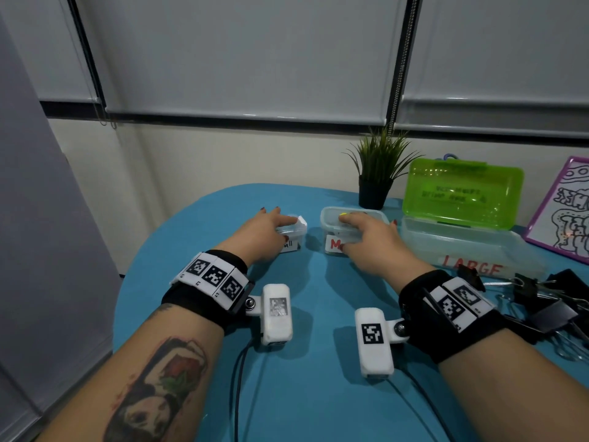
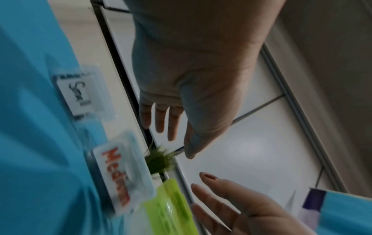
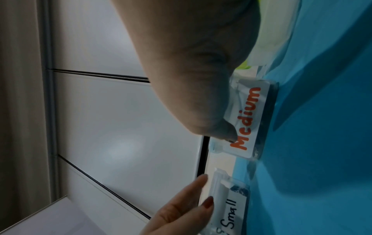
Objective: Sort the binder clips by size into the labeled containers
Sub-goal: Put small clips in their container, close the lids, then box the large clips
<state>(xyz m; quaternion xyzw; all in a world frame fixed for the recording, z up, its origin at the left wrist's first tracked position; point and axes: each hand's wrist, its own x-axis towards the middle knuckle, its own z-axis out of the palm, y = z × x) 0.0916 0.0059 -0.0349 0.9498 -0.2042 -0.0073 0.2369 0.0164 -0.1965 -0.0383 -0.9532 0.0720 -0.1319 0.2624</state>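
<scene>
On the blue table (image 1: 318,314), left hand (image 1: 264,231) over Small container (image 1: 291,237), right hand (image 1: 369,237) over Medium container (image 1: 331,218).

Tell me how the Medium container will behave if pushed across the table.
The Medium container looks like thin clear plastic, so probably light and apt to slide on the smooth blue table. Low and wide, it seems unlikely to tip. The right hand on its rim should steady it.

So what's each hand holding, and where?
Right hand: Medium container, thumb on label, fingers over rim. Left hand: straight fingers atop Small container, no grip seen.
</scene>
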